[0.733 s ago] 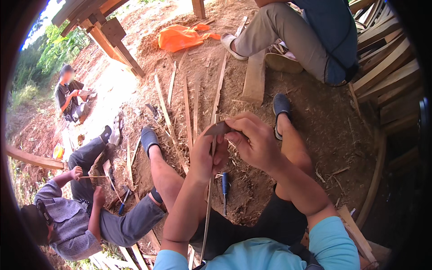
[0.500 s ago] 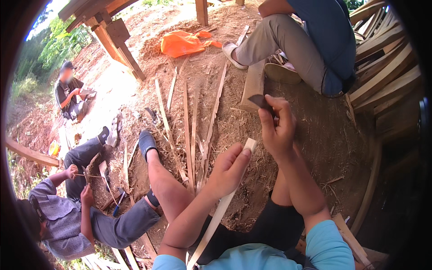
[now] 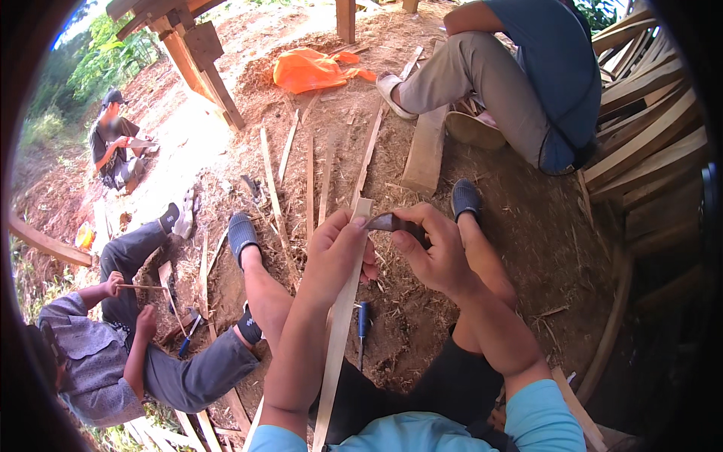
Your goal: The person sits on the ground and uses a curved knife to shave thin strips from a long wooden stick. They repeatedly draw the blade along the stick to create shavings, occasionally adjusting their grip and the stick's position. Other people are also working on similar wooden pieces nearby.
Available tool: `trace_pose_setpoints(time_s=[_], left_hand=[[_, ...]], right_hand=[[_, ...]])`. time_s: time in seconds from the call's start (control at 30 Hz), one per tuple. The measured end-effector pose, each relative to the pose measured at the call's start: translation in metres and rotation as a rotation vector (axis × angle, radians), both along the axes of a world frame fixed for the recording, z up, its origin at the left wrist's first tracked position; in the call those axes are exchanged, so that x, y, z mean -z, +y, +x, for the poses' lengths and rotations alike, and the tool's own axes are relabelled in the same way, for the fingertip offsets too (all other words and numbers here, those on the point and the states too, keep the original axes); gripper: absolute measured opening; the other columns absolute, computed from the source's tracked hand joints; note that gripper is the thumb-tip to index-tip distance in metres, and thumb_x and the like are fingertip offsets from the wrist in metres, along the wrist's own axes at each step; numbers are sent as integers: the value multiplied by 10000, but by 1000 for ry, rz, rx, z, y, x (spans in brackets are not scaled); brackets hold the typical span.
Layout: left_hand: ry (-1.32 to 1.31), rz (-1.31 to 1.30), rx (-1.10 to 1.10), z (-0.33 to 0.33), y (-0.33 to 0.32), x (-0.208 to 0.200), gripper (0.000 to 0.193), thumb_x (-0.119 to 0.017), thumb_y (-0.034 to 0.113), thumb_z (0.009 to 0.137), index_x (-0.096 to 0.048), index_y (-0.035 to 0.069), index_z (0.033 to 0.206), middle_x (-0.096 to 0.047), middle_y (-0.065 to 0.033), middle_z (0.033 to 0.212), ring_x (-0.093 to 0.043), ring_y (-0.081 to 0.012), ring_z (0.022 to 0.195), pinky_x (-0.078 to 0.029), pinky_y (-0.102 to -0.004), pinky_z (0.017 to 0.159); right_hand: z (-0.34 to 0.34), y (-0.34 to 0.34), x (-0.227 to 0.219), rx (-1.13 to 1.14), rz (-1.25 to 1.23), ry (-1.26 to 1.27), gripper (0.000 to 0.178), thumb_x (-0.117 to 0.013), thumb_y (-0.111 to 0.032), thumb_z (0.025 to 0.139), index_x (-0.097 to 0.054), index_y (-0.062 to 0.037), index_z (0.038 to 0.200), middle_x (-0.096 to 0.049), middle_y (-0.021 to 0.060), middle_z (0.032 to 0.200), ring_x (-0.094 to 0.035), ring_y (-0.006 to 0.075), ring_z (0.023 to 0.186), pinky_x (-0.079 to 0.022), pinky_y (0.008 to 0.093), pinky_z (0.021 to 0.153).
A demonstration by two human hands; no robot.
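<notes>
A long pale wooden strip [image 3: 339, 331] runs up from my lap, its squared end on top. My left hand [image 3: 331, 252] is closed round it near that end, thumb along the face. In my right hand [image 3: 437, 252] a dark brown, thin, bent piece [image 3: 393, 223] is pinched between thumb and fingers; whether it is a blade or abrasive sheet I cannot tell. Its left end reaches the strip beside my left thumb. Below my hands, a blue-handled tool [image 3: 364, 320] with a thin metal shaft lies between my legs.
Several wooden strips [image 3: 275, 196] lie on the dirt ahead. A thick board [image 3: 425, 154] lies by a seated person [image 3: 520, 83]. Another person [image 3: 90, 354] works at left; a third [image 3: 113, 147] sits farther off. Curved timber [image 3: 648, 135] is stacked at right; an orange bag [image 3: 312, 70] lies ahead.
My right hand has come down and left, bringing the dark piece to the strip. My left hand has shifted left with the strip. The blue-handled tool and my right foot now show.
</notes>
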State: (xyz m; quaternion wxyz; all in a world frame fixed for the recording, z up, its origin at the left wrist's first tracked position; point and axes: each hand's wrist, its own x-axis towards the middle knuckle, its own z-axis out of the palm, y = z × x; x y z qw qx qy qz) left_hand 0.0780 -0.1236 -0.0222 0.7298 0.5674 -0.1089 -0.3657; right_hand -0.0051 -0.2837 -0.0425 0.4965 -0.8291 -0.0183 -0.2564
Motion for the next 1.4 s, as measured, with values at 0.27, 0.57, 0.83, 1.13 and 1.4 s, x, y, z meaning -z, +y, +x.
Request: trace_pose_setpoints(time_s=[0.27, 0.57, 0.83, 1.13, 1.4], left_hand=[[-17, -60, -20, 0, 4, 5, 209, -450, 196, 956, -554, 15, 954, -551, -44, 603, -534, -116, 432, -421, -220, 401], [-54, -75, -19, -3, 6, 7, 198, -440, 196, 964, -542, 32, 924, -545, -33, 587, -511, -98, 420, -397, -205, 388], [-321, 67, -39, -21, 4, -3, 149, -439, 128, 965, -447, 47, 840, -496, -13, 549, -462, -57, 416, -352, -207, 377], [-569, 172, -87, -27, 1, -3, 139, -445, 139, 967, -483, 40, 878, -502, -6, 554, -466, -50, 415, -351, -188, 363], [-658, 191, -73, -40, -1, 1, 226, -467, 165, 967, -489, 35, 783, -506, -11, 522, -482, -71, 405, -357, -205, 369]], right_hand=[[5, 2, 3, -49, -80, -96, 212, -645, -173, 867, -578, -26, 1005, -606, 123, 851, -621, 278, 757, -480, 348, 659], [7, 8, 3, -63, -11, -83, 184, -638, -145, 868, -585, -18, 990, -601, 123, 834, -617, 279, 743, -476, 349, 651], [7, -6, 2, -118, -118, -149, 144, -644, -75, 831, -603, -24, 960, -585, 122, 787, -608, 281, 678, -472, 347, 581], [0, -1, -1, 68, -216, -180, 210, -649, -63, 818, -615, -27, 1022, -583, 123, 799, -610, 296, 653, -478, 358, 552], [20, -22, 5, 509, -253, -140, 159, -605, -80, 866, -575, -5, 1003, -596, 153, 839, -607, 340, 777, -482, 388, 667]])
